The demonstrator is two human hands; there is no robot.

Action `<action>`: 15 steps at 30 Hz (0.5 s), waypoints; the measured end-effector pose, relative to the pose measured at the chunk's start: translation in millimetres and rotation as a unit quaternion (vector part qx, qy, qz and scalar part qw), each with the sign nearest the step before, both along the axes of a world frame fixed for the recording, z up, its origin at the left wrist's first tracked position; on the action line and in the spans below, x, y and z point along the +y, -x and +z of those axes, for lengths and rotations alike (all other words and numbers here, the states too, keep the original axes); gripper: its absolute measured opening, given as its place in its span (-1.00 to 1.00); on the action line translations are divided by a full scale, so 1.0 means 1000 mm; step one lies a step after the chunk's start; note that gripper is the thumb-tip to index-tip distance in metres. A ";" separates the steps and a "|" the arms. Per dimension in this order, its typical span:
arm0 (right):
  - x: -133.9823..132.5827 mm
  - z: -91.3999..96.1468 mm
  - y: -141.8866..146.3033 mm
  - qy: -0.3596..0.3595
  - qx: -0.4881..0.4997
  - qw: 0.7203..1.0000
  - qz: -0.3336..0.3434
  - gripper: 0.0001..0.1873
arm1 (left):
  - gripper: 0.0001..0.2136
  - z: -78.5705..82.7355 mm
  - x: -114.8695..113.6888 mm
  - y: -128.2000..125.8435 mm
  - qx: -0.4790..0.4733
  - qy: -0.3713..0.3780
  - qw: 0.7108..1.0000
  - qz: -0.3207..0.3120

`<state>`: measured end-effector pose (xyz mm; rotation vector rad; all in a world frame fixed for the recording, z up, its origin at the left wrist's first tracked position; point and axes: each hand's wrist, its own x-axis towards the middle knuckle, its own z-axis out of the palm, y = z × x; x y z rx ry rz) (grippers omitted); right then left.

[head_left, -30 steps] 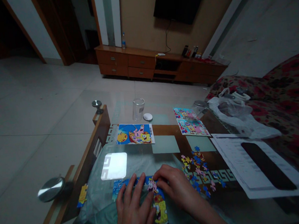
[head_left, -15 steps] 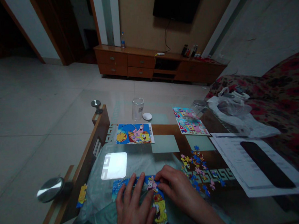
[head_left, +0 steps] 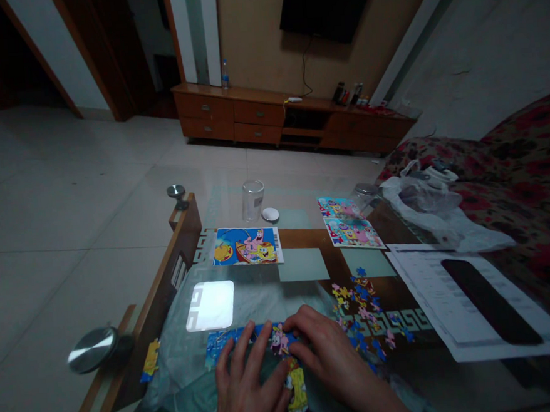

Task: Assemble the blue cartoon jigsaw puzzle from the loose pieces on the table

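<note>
Two hands are working on a SpongeBob jigsaw puzzle [head_left: 251,338] that is lying on the glass table [head_left: 165,251]. The left hand [head_left: 246,384] is resting on the puzzle with its fingers spread wide. The right hand [head_left: 323,347] is curving over the puzzle's top edge, and I cannot tell if it is holding a piece. Loose puzzle pieces [head_left: 363,313] are lying near the puzzle's right side, and a SpongeBob picture card [head_left: 244,246] is sitting beyond the puzzle.

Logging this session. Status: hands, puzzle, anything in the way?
Left hand and right hand on the jigsaw. Loose pieces beside right hand.
</note>
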<state>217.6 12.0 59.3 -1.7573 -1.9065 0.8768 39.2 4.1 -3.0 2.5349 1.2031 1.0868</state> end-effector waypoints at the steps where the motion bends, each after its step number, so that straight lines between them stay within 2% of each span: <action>1: 0.000 0.000 0.000 -0.004 0.013 1.000 -0.007 -0.77 | -0.84 0.000 0.000 0.000 -0.011 0.003 1.000 -0.003; 6: 0.000 0.008 -0.003 -0.014 0.117 0.992 -0.049 -0.80 | -0.80 0.000 0.000 -0.001 -0.037 0.018 0.999 -0.006; 10: 0.002 0.017 -0.005 0.037 0.226 0.970 -0.082 -0.83 | -0.82 0.000 0.000 -0.001 -0.005 0.007 1.000 0.000; 15: 0.003 0.019 -0.008 0.098 0.323 0.935 -0.111 -0.78 | -0.83 -0.001 -0.001 0.000 0.019 0.002 1.000 0.007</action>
